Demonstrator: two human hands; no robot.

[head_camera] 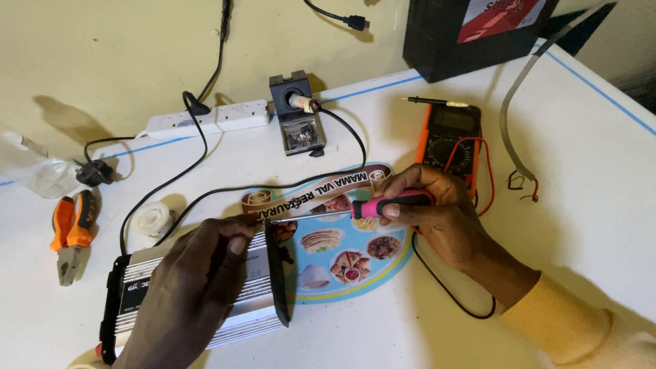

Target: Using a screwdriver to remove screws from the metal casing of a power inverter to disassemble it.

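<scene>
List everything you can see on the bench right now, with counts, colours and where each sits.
Metal box unit: one, silver with black ends, front left.
Screwdriver: one, pink and black, tip at the unit's top corner.
Multimeter: one, orange and black, right of centre.
Power strip: one, white, rear.
Soldering iron stand: one, dark, rear centre.
Pliers: one, orange-handled, far left.
Tape roll: one, white, left.
Round mat: one, blue, food pictures, centre.
Black box: one, rear right.
Left hand: on the unit.
Right hand: gripping the screwdriver.
</scene>
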